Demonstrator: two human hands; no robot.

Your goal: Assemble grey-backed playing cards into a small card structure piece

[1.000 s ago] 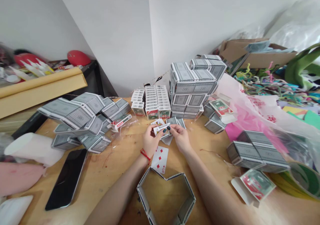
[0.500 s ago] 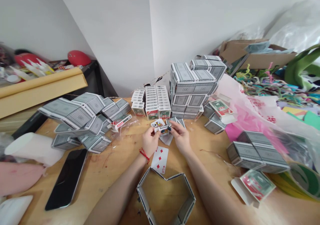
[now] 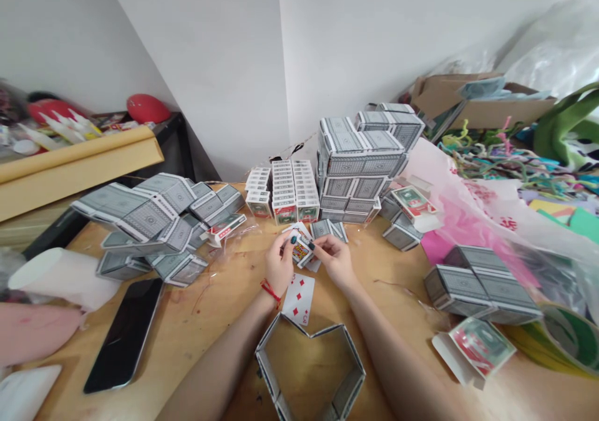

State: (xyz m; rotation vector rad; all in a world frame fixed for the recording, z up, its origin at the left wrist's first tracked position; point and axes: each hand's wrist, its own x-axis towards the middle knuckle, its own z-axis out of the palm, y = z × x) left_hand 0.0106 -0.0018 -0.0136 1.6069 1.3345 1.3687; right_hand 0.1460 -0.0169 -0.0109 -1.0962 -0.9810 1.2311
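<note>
My left hand (image 3: 279, 262) and my right hand (image 3: 334, 260) both pinch a playing card (image 3: 302, 251) over the middle of the table, its picture face toward me and bent along an edge. More cards lie partly hidden beneath and behind it. A diamonds card (image 3: 298, 299) lies face up just below my hands. Closer to me, between my forearms, stands a heart-shaped ring (image 3: 311, 332) made of folded cards. A small folded-card piece (image 3: 329, 229) sits just beyond my right fingers.
Rows of card packs (image 3: 284, 190) stand at the back beside a tall stack of card blocks (image 3: 358, 153). More card blocks (image 3: 150, 212) pile up at left near a phone (image 3: 124, 333). At right are other blocks (image 3: 482, 284), an opened card box (image 3: 482, 346) and yellow tape (image 3: 552, 340).
The card between my hands has tilted, so more of its picture face shows. My fingers have shifted along its upper edge. Everything else stays put.
</note>
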